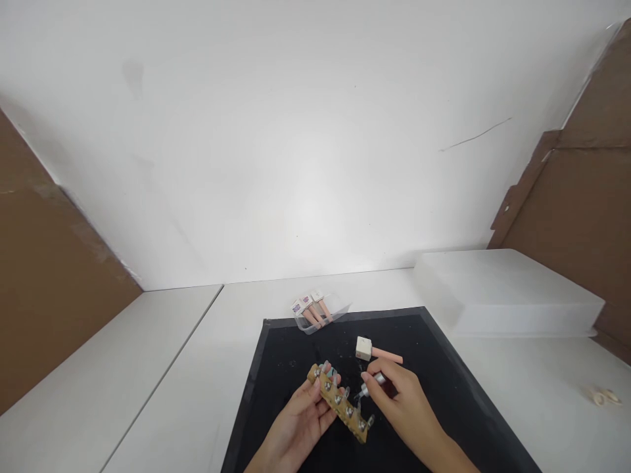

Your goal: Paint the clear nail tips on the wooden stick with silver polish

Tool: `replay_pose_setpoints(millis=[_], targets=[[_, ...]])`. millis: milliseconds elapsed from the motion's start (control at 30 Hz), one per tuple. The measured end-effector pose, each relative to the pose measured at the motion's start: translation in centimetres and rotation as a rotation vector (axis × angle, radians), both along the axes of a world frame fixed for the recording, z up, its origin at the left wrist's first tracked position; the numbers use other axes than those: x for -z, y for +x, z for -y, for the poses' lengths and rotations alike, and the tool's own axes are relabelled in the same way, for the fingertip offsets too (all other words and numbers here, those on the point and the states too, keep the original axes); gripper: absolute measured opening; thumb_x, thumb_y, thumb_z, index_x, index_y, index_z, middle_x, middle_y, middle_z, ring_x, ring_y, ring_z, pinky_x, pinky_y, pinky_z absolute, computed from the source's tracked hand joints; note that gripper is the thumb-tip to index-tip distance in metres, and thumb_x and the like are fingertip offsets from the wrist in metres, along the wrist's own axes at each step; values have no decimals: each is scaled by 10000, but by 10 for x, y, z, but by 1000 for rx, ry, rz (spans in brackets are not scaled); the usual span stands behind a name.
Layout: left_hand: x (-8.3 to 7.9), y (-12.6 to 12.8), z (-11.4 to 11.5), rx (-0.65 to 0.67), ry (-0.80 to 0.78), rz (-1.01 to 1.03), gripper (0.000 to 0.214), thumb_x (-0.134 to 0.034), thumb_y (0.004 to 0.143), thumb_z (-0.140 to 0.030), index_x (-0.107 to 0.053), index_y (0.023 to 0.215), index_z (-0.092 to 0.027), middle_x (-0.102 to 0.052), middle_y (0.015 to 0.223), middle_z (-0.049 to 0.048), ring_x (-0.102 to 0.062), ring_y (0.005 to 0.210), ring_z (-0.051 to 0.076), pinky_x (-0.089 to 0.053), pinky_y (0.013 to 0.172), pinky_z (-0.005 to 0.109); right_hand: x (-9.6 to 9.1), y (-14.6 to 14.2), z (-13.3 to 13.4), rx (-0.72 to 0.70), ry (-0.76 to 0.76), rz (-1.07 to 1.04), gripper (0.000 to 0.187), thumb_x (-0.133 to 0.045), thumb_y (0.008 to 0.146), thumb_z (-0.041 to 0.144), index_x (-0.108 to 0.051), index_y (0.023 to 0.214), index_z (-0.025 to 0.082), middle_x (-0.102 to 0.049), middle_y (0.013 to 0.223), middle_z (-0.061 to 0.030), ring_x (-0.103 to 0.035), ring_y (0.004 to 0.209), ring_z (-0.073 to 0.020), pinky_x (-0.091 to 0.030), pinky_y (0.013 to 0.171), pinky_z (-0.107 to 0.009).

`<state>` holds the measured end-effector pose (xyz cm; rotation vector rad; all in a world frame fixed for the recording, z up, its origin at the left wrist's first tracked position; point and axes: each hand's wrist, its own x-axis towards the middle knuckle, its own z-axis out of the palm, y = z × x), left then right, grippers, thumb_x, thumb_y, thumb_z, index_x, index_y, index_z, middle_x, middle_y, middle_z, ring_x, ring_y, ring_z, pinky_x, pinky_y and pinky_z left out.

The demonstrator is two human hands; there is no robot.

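Observation:
My left hand (308, 410) grips a tan strip (349, 412) set with a row of shiny metal studs. Clear nail tips (346, 393) stick out along its side, and the strip slants down to the right. My right hand (401, 397) pinches a small silver-handled tool (372, 383), whose thin end points at the nail tips; whether it touches one I cannot tell. Just beyond my right fingers a nail polish bottle (363, 348) with a white square body and long pink cap lies on the black mat (296, 355).
At the mat's far edge a clear plastic tray (308, 328) holds 3 similar pink-capped bottles. A white block (513, 295) stands at the right rear, with small cream-coloured rings (604, 397) nearer. White wall behind; brown cardboard panels (582, 230) at both sides.

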<state>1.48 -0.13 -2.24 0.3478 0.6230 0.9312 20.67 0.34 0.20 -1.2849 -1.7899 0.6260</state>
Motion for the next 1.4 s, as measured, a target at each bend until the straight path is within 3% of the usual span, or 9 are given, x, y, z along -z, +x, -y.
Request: replay_pose_setpoints(millis=[200,400,667,900,1400], targets=[[-1,0,-1,-14,-47,10,294,-545,798,-246,-578,1086,-192,-683,1003,50,-594,1011,189,-378,928,302,5,1,-1,52,27,20,240,-455,857,320,-540,671,195,-560,581,-6,-490,449,-137,-393,429,-221],[-3,-2,-2,-48,-108,0,310,-530,812,-257,-552,1110,-177,-681,1003,58,-621,943,170,-398,905,304,-2,3,0,147,64,-130,271,-481,838,359,-561,646,185,-607,675,-44,-512,517,-156,-431,465,-232],[-4,1,-3,-54,-137,-28,341,-552,796,-251,-533,1123,-156,-691,957,55,-626,935,178,-420,859,284,0,0,0,15,17,-175,251,-487,827,307,-532,614,181,-500,518,20,-450,449,-129,-377,424,-214],[-5,2,-3,-49,-160,-30,348,-559,792,-244,-524,1125,-150,-690,969,55,-632,927,183,-433,842,277,-2,-3,3,-52,-11,-140,246,-467,837,282,-519,618,181,-484,541,24,-455,475,-130,-374,450,-215],[-8,4,-2,-94,-189,-103,432,-585,771,-248,-484,1176,-136,-696,945,60,-638,924,200,-473,789,266,3,-3,0,56,0,-16,252,-444,848,315,-535,652,185,-514,534,14,-479,441,-133,-368,419,-208]])
